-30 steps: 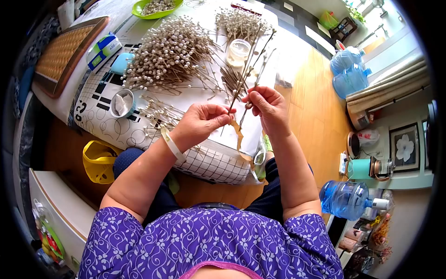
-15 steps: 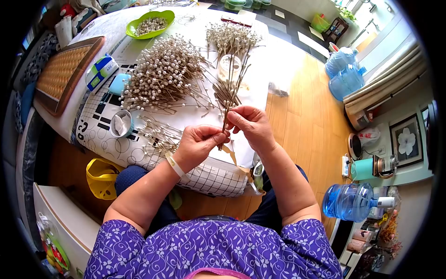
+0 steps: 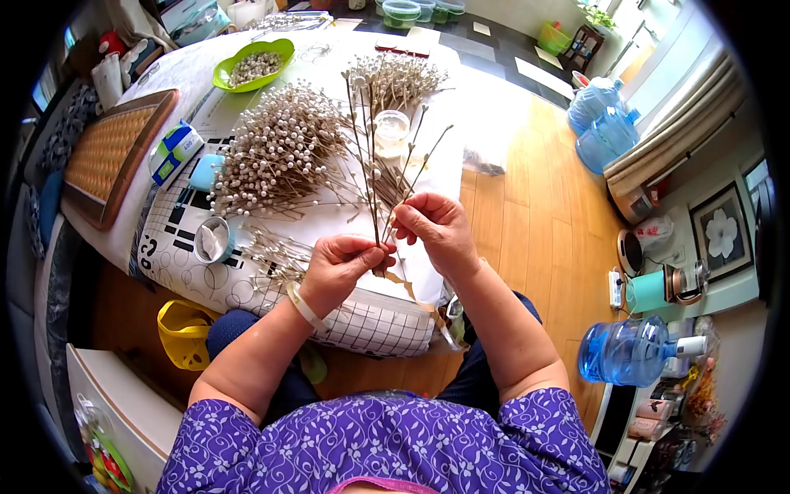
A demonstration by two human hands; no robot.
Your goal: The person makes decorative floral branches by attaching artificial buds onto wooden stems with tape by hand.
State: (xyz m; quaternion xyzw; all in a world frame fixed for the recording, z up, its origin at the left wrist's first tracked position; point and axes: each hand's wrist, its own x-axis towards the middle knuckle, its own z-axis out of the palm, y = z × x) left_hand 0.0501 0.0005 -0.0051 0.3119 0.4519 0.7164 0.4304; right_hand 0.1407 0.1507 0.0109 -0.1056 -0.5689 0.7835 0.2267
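My left hand (image 3: 339,267) pinches the lower ends of several thin brown twigs (image 3: 368,169) that stand upright over the near table edge. Close on its right, my right hand (image 3: 432,230) has thumb and fingertips closed on the stem of a twig (image 3: 426,158) that leans to the right. A big bundle of dried stems with white round heads (image 3: 276,148) lies to the left on the table. Behind the twigs are a smaller bundle (image 3: 403,78) and a clear round tub (image 3: 391,128). Loose white-tipped stems (image 3: 276,253) lie left of my left hand.
On the table (image 3: 387,317) are a green bowl (image 3: 255,66), a small cup with white pieces (image 3: 214,240), a blue box (image 3: 206,173) and a tissue pack (image 3: 176,153). A yellow bag (image 3: 184,333) sits below it. Water bottles (image 3: 621,351) stand at the right.
The hands were together at the twig bases half a second ago; now my right hand is slightly apart, and the twigs are spread wider. The view has shifted a little.
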